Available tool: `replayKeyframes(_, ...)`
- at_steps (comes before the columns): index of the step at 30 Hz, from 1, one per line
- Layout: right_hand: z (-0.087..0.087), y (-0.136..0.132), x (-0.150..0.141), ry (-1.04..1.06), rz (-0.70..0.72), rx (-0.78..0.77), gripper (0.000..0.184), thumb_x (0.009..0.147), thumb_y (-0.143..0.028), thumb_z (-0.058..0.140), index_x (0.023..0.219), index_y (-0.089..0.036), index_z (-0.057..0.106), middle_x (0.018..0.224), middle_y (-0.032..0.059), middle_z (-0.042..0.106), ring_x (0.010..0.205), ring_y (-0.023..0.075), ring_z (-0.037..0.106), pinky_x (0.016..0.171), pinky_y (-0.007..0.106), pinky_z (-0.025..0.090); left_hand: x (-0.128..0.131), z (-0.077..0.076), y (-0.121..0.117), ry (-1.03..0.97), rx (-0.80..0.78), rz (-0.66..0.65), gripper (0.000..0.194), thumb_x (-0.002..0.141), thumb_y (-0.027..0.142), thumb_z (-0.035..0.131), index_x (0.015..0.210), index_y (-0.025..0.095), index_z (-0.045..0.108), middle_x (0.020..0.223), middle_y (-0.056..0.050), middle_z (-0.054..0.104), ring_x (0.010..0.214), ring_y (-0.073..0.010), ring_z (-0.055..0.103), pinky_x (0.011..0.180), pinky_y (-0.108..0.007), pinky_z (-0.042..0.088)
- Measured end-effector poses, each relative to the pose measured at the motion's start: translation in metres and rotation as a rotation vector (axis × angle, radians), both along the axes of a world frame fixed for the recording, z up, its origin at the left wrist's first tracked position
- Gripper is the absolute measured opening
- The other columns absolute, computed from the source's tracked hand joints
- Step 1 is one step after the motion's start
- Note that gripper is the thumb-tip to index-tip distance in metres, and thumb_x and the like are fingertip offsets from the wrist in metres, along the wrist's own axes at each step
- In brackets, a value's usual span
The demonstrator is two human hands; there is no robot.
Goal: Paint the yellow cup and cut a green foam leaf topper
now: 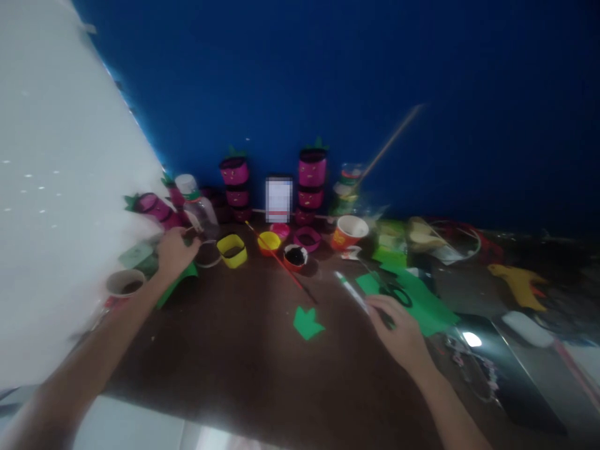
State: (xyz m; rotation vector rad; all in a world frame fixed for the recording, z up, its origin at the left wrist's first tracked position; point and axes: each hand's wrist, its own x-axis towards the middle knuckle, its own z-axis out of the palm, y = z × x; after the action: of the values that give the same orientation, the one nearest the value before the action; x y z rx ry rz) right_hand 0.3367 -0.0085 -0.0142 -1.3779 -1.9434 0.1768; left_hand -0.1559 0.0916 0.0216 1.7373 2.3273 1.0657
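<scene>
My left hand (175, 253) is at the left of the table, beside a clear plastic bottle (201, 209) and a clear ring (209, 254). Its fingers are closed, and blur hides what they hold. A green sheet (180, 284) lies just below that hand. On the right, my right hand (398, 328) has its fingers closed on a slim white pen (350, 290) with a green end, pointing up and left. Scissors (397, 294) with dark handles lie on green paper (429, 312) beside this hand. Between my hands lies a green leaf-shaped cutout (307, 322).
Purple stacked figures (312, 181) with green tops stand along the blue wall. Ahead are a yellow cup (232, 251), a black paint cup (295, 257), a red-handled brush (288, 269) and a paper cup (349, 232). A yellow glue gun (518, 284) lies at right.
</scene>
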Motion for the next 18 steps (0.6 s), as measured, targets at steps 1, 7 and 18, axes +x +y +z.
replayKeyframes(1, 0.0, 0.0, 0.0, 0.0, 0.001, 0.0, 0.015, 0.087, -0.03, 0.049, 0.086, -0.022, 0.062, 0.089, 0.0059, 0.067, 0.084, 0.0211, 0.065, 0.078, 0.036, 0.054, 0.002, 0.0, -0.009, 0.179, -0.019, -0.034, 0.027, 0.068, 0.038, 0.063, 0.087, 0.019, 0.06, 0.093, -0.012, 0.061, 0.1, -0.0351, 0.056, 0.09, -0.05, 0.042)
replayKeyframes(7, -0.001, -0.001, 0.0, 0.013, 0.003, 0.005, 0.017, 0.087, -0.031, 0.049, 0.086, -0.022, 0.063, 0.088, 0.0065, 0.067, 0.083, 0.0212, 0.065, 0.077, 0.035, 0.054, 0.011, -0.006, -0.033, 0.502, -0.277, -0.442, 0.02, 0.07, 0.041, 0.06, 0.07, 0.022, 0.064, 0.087, -0.012, 0.061, 0.093, -0.0337, 0.055, 0.084, -0.046, 0.043)
replayKeyframes(18, 0.001, -0.001, -0.001, 0.014, 0.018, 0.0, 0.017, 0.087, -0.031, 0.049, 0.086, -0.021, 0.063, 0.088, 0.0065, 0.067, 0.084, 0.0204, 0.065, 0.078, 0.034, 0.053, -0.001, -0.001, -0.031, 0.036, -0.26, -0.258, 0.023, 0.08, 0.04, 0.04, 0.082, 0.019, 0.051, 0.08, -0.006, 0.062, 0.079, -0.0231, 0.059, 0.076, -0.038, 0.047)
